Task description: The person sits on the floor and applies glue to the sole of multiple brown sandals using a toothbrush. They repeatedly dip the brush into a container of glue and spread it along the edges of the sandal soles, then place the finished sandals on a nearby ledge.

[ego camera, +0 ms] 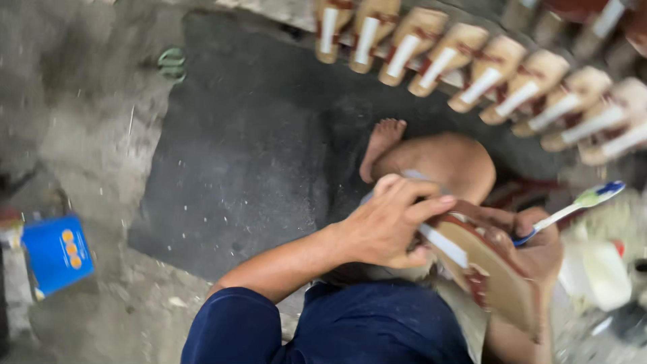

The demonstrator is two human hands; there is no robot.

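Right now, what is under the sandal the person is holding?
Under the sandal sit the right hand, gripping a toothbrush, and the dark blue shorts. The left hand holds its top end. Anything further beneath is covered.

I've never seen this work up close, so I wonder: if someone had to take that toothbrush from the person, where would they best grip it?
Probably the free brush end of the toothbrush, approached from the upper right. Its white handle slants up and away from the right hand, which wraps the lower end, so only the upper stretch is bare. The left hand and the sandal crowd the other side.
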